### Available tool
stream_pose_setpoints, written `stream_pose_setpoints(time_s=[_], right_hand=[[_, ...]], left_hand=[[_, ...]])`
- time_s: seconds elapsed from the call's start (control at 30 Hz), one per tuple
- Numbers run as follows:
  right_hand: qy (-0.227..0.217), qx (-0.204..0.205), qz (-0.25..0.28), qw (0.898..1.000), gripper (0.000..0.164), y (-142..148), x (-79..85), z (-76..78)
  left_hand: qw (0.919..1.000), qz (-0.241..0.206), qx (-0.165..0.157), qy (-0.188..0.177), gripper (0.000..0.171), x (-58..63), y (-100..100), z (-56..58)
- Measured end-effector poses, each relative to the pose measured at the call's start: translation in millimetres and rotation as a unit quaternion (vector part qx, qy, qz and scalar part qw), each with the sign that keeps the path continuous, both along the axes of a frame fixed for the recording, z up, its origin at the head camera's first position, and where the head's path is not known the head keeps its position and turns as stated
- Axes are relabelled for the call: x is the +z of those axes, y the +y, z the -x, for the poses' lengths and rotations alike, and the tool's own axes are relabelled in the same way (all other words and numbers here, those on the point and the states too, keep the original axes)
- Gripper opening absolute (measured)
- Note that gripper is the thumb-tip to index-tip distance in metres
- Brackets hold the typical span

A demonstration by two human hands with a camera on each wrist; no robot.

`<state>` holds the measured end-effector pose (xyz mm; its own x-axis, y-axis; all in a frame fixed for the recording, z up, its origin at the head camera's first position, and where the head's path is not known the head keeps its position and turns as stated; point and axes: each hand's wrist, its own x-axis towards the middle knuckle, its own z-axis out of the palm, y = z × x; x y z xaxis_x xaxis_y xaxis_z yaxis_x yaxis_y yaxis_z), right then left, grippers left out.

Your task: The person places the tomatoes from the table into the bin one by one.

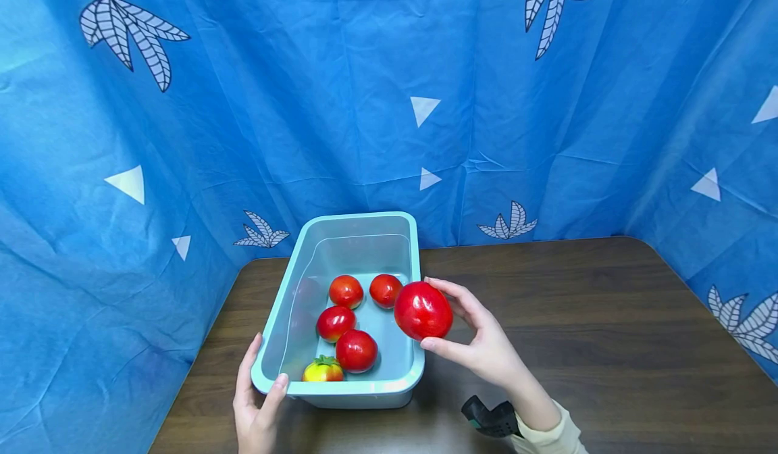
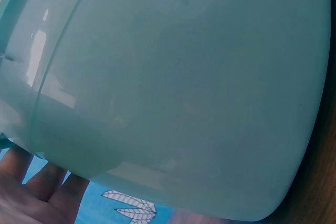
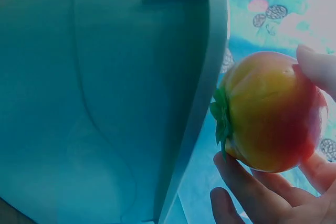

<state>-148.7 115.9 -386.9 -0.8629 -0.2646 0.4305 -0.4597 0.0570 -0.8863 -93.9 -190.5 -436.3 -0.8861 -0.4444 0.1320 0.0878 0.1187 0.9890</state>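
Observation:
My right hand (image 1: pixel 480 346) holds a large glossy red tomato (image 1: pixel 423 311) between thumb and fingers, over the right rim of a light teal plastic bin (image 1: pixel 419 251). In the right wrist view this tomato (image 3: pixel 273 114) shows a yellow underside with a green leafy calyx facing the bin. My left hand (image 1: pixel 258 400) grips the bin's near left corner, thumb on the rim and fingers along the outer side. Inside the bin lie several more tomatoes, among them a red one (image 1: pixel 356 351) and a yellow one with a green calyx (image 1: pixel 323 370).
The bin stands on a dark wooden table (image 1: pixel 583 332), left of its middle. A blue curtain (image 1: pixel 377 103) with leaf and triangle prints surrounds the table at the back and sides. A black device (image 1: pixel 492 419) is strapped to the right wrist.

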Motion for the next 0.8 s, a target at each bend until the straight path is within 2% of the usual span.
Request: stream_pose_setpoints(time_s=[0.27,0.53,0.8], right_hand=[[-0.031,0.015,-0.017,0.999,0.073,-9.3,-0.9,-5.8],[-0.022,0.039,-0.024,0.999,0.071,-16.5,-2.7,-9.4],[-0.019,0.044,-0.029,0.998,0.071,-22.8,-3.0,-13.6]], left_hand=[[1.0,0.001,-0.002,0.0,0.062,-0.3,-0.1,0.8],[1.0,0.003,-0.004,0.003,0.062,-0.4,-1.1,0.7],[1.0,-0.001,-0.003,0.006,0.062,-0.6,-0.8,-0.1]])
